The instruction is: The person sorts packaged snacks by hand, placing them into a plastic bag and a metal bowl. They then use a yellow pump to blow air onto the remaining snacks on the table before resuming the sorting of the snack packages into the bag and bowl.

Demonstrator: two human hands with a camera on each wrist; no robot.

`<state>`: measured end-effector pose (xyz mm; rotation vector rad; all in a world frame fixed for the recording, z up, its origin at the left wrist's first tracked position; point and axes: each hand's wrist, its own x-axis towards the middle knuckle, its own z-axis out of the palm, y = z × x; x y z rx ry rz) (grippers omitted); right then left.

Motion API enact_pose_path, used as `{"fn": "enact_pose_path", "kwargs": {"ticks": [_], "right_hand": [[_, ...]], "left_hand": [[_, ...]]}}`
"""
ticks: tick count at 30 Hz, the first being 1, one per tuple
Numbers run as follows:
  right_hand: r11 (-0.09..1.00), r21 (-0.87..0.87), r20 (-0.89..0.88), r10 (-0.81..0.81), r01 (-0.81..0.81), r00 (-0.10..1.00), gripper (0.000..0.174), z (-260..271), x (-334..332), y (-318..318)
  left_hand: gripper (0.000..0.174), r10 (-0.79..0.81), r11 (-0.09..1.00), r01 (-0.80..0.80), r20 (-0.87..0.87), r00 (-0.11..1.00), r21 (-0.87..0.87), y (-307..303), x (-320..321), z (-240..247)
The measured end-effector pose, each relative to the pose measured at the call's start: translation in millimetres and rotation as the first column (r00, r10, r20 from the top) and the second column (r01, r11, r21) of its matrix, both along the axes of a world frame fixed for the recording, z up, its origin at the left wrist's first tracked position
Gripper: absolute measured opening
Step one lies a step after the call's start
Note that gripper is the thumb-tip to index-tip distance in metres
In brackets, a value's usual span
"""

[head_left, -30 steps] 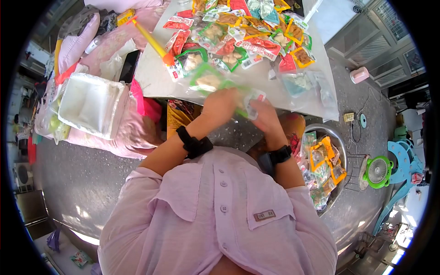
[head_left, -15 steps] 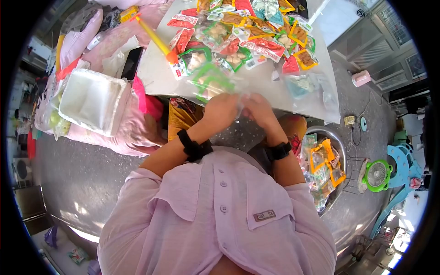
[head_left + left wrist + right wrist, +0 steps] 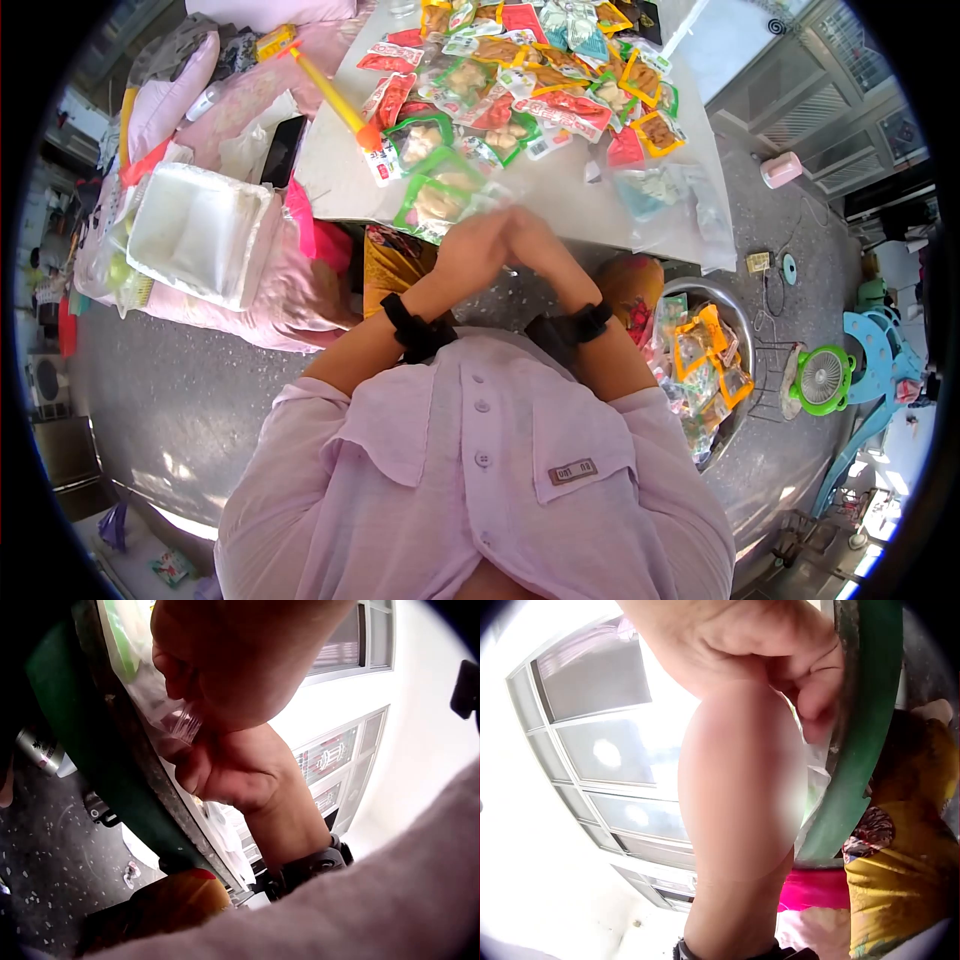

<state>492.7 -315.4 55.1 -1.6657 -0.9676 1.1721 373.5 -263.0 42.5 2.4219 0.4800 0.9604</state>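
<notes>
Hands (image 3: pixel 475 248) now tog. vs. apart 1s ago.

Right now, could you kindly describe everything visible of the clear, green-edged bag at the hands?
The clear bag looks like thin plastic, with green edging and pale contents; whether the green lies inside it is unclear. It is at the near edge of the table, its crumpled clear end gathered between left hand and right hand.

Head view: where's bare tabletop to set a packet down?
Free: tabletop between the packet pile and clear bag; also near left corner, bordered by the yellow tube and held green-edged packet. Crowded: far middle, under the pile.
</notes>
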Motion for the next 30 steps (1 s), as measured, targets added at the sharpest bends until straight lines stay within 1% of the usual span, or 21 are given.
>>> {"fn": "enact_pose_path", "kwargs": {"ticks": [2, 3, 4, 6, 9, 12, 14, 15, 17, 18, 20, 23, 24, 27, 29, 30], "right_hand": [[1.0, -0.003, -0.032, -0.023, 0.023, 0.999, 0.022, -2.9, -0.1, 3.0], [0.999, -0.003, -0.048, -0.033, 0.033, 0.998, 0.023, -2.9, -0.4, 5.8], [0.998, -0.009, 0.101, -0.056, 0.057, 0.993, 0.025, -1.0, -0.4, 9.5], [0.994, -0.009, 0.389, -0.094, 0.106, 0.917, 0.029, 4.9, -0.5, 15.9], [0.976, 0.191, 0.293, -0.156, 0.102, 0.943, 0.036, -9.4, 3.6, 16.6], [0.991, 0.124, 0.305, -0.089, 0.054, 0.948, 0.042, -9.7, 7.9, 12.1], [0.995, 0.064, 0.05, -0.078, 0.075, 0.996, 0.034, -1.2, 7.9, 8.5], [0.996, 0.031, -0.08, -0.076, 0.079, 0.994, 0.03, 2.5, 7.7, 7.3], [0.99, 0.073, -0.076, -0.116, 0.122, 0.99, 0.022, -2.0, 9.6, 6.9], [0.985, 0.096, -0.074, -0.137, 0.143, 0.988, 0.019, -2.9, 10.9, 7.1], [0.979, 0.129, -0.102, -0.148, 0.16, 0.984, 0.018, 0.0, 13.2, 6.6], [0.971, 0.145, -0.145, -0.168, 0.189, 0.975, 0.018, -6.4, 17.8, 4.2], [0.969, 0.144, -0.16, -0.176, 0.199, 0.971, 0.018, -7.9, 19.1, 3.1], [0.988, 0.078, -0.21, -0.116, 0.135, 0.971, 0.018, -3.9, 25.6, -1.1], [0.986, 0.089, -0.144, -0.124, 0.138, 0.982, 0.017, -6.0, 28.7, -2.1], [0.986, 0.096, -0.11, -0.127, 0.138, 0.986, 0.017, -6.2, 29.6, -1.8]], "left_hand": [[0.033, 0.01, 1.0, -0.01, 0.023, 1.0, -0.002, 1.1, -0.2, -2.4], [0.033, 0.013, 1.0, -0.013, 0.004, 1.0, -0.01, 1.1, -0.4, -0.4], [0.033, 0.016, 1.0, -0.016, -0.015, 1.0, -0.019, 0.5, -1.1, 3.0], [0.034, 0.015, 0.999, -0.016, -0.032, 0.999, -0.037, 0.8, -0.2, 4.5], [0.035, 0.019, 0.998, -0.021, -0.036, 0.999, -0.056, 4.8, 4.3, 1.7], [0.036, 0.004, 0.996, -0.01, -0.065, 0.998, -0.09, 3.7, 5.1, 0.9], [0.037, -0.034, 0.991, 0.024, -0.072, 0.997, -0.13, 3.9, 4.8, 5.0], [0.038, -0.054, 0.988, 0.039, -0.099, 0.994, -0.15, 5.3, 6.4, 5.0], [0.039, -0.097, 0.98, 0.068, -0.15, 0.984, -0.187, 9.2, 12.2, 5.8], [0.039, -0.108, 0.977, 0.078, -0.145, 0.984, -0.198, 8.4, 14.0, 8.2], [0.04, -0.13, 0.972, 0.1, -0.132, 0.983, -0.213, 8.2, 18.3, 15.2], [0.042, -0.141, 0.976, 0.12, -0.106, 0.984, -0.182, 8.0, 19.7, 12.3], [0.042, -0.127, 0.98, 0.106, -0.119, 0.985, -0.168, 6.4, 17.8, 13.5], [0.042, -0.079, 0.992, 0.063, -0.151, 0.985, -0.11, 3.1, 13.7, 13.9], [0.042, -0.039, 0.998, 0.032, -0.16, 0.986, -0.048, 4.1, 14.6, 4.0], [0.041, -0.004, 1.0, 0.006, -0.178, 0.984, 0.013, 4.6, 13.7, 4.6]]}}
